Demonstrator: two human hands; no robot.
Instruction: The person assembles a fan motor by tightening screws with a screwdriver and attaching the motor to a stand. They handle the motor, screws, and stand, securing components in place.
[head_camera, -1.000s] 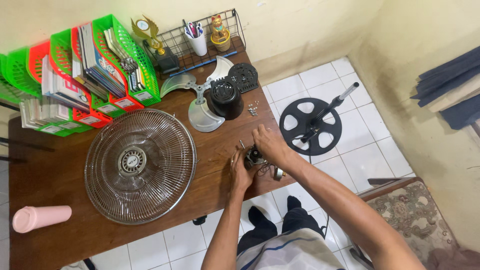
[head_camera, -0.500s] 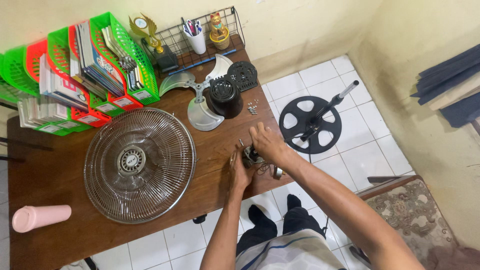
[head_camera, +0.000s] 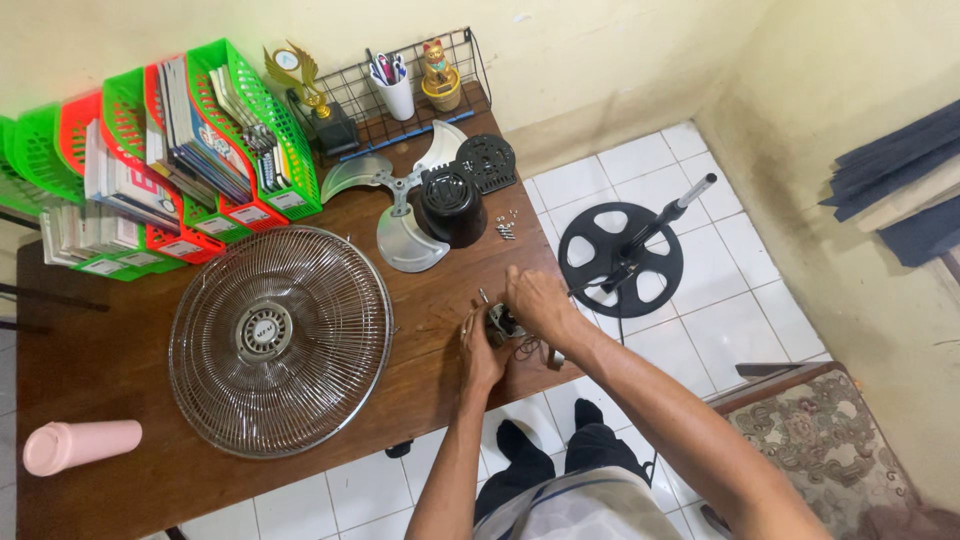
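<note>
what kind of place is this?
Likely a home desk used as a repair bench: wooden table on white floor tiles, file trays of papers, a taken-apart fan's wire grille and blade.

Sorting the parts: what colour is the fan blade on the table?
Translucent grey, lying beside the black motor cover; the head view shows the fan blade best.

The room is bright and the light is soft and even, without one clear source. Shadows are weak: a small dark one lies under the hands (head_camera: 515, 325) on the desk (head_camera: 120, 490). The white floor tiles (head_camera: 740, 320) at the right of the frame shine pale, almost washed out. The wide lens bends straight lines near the edges, mostly at the upper left. The center is sharp; I see no motion blur.
</note>
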